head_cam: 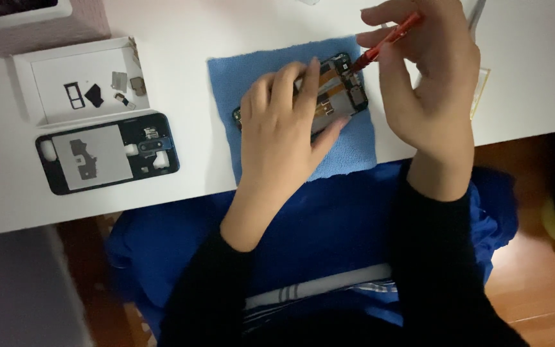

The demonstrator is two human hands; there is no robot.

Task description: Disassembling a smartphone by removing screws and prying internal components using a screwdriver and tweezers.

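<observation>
An opened black phone (pixel 345 87) with exposed circuit parts lies on a blue cloth (pixel 354 144) on the white table. My left hand (pixel 284 125) presses flat on the phone's body, fingers spread over it. My right hand (pixel 428 77) holds a red screwdriver (pixel 390 37) whose tip touches the phone's upper right part. Most of the phone is hidden under my left hand.
A black phone back cover (pixel 107 153) lies at the left on the white table (pixel 8 205). Behind it a shallow white tray (pixel 24 64) holds several small removed parts. The table's front edge runs above my blue lap.
</observation>
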